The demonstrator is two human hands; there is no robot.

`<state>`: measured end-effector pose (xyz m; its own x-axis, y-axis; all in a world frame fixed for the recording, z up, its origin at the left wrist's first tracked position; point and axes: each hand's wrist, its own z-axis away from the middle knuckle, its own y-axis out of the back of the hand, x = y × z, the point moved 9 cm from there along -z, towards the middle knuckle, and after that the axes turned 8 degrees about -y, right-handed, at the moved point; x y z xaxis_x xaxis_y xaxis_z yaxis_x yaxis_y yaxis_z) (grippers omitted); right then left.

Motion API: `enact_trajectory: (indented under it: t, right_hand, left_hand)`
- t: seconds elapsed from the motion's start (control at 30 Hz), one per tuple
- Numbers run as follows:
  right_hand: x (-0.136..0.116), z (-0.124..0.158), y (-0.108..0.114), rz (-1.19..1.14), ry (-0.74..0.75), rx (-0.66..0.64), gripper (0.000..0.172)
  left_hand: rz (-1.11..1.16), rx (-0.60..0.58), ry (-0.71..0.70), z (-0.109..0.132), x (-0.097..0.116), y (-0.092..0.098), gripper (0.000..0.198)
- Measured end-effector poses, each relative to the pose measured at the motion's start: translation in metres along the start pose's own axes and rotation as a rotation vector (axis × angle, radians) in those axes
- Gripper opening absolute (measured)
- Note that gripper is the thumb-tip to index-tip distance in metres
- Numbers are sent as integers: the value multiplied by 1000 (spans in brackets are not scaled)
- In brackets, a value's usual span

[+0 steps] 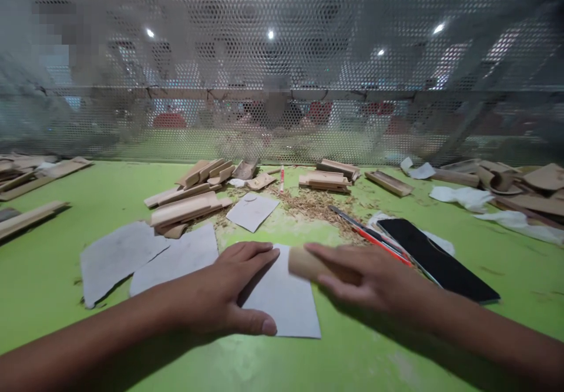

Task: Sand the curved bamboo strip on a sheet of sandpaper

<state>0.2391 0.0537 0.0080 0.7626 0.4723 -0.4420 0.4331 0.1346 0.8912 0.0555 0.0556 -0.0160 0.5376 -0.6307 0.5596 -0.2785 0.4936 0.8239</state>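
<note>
My left hand (247, 289) lies with its fingers stretched out and its thumb apart, pressing down a whitish sheet of paper (286, 312) on the green table. In my right hand (368, 274) is a short, curved piece of bamboo (303, 264), gripped between thumb and fingers. Its left end is over the upper right part of the sheet and looks slightly blurred. I cannot tell whether the bamboo touches the paper. Just beyond both hands lies a smaller white paper (252, 211).
Torn pale sheets (114, 257) lie left of my hands. A black phone (436, 257) and a red-handled tool (381, 242) lie to the right. Behind are wood shavings (308, 207), stacked bamboo strips (187, 207) and a perforated screen (273, 127).
</note>
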Motion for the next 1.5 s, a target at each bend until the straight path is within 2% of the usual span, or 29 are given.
enact_trajectory:
  t: [0.1,0.2,0.33,0.5,0.6,0.7,0.87,1.0,1.13,1.23,1.37,1.47,1.5]
  right_hand:
    - [3,3,-1,4,-108,-5,43]
    - [-9,10,-10,-65,-61,-115,32]
    - [-9,12,-2,-14,-60,-60,25]
    - [-15,13,-5,-100,8,-123,30]
    - [-17,13,-2,-83,26,-51,29]
    - [-15,14,-2,-74,-16,-28,30]
    - [-23,19,-11,-138,33,-161,26]
    - [-14,15,-2,-110,-37,-100,29]
    - [-18,15,-7,-196,-7,-180,27]
    - [-18,18,-3,-151,-10,-116,22]
    - [-35,29,-13,-58,125,-185,18]
    - [-41,32,-12,105,164,-116,25]
    - [-43,33,-15,124,186,-135,28]
  left_hand:
    - [20,-43,37,2,-3,0,107]
    - [44,-112,56,5,-7,0,107]
    - [56,-154,36,8,-6,5,103]
    - [52,-112,-31,6,8,6,98]
    - [-2,-53,-75,4,18,5,98]
    - [-43,-56,-42,4,17,2,101]
    - [-13,-72,-24,5,13,2,100]
    - [-9,-52,-16,5,11,4,101]
    - [-1,-34,-38,5,13,5,100]
    - [-14,-26,-27,5,13,6,100]
    - [-14,-50,-17,5,14,5,101]
    - [-25,-40,-8,5,12,5,100]
    - [-30,-39,-5,6,11,5,101]
